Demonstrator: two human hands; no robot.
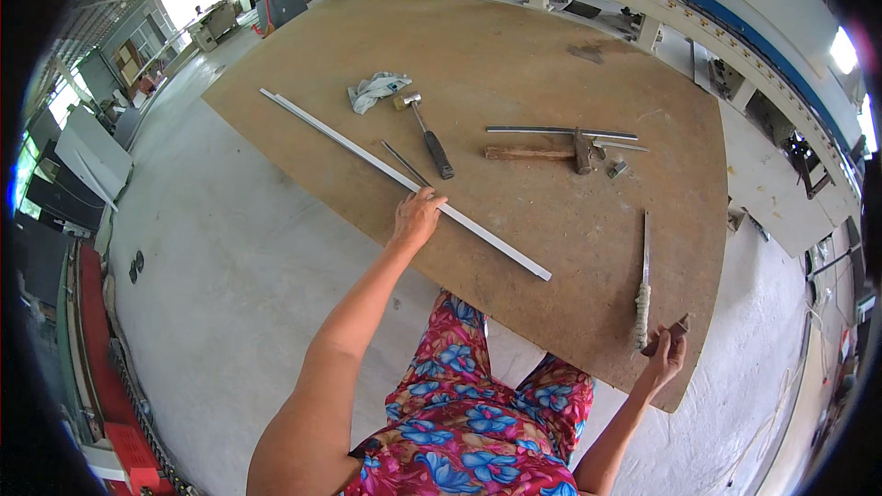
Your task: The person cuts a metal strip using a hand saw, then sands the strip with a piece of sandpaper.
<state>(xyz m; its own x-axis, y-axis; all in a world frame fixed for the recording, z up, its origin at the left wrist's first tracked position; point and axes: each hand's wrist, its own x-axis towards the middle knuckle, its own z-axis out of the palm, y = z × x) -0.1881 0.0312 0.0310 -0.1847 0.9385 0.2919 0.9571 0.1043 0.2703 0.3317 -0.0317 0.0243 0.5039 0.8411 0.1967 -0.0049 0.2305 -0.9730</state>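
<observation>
A long pale metal strip (496, 243) lies slantwise along the near left part of the brown board (551, 46). My left hand (419, 217) grips it around its middle, fingers closed over it. At the board's near right corner, my right hand (667, 360) is closed on a small dark brown block (680, 326), held by its lower part. Just left of that hand is a long narrow tool (642, 298) with a wrapped, pale handle and thin metal blade. A thin dark rod (405, 163) lies beside the strip, close to my left hand.
Beyond the strip lie a hammer with a black grip (434, 145) and a crumpled rag (375, 90). Farther right are a wooden-handled hammer (528, 153), a dark narrow bar (551, 130) and a small metal piece (617, 168). A large machine (689, 14) borders the far side.
</observation>
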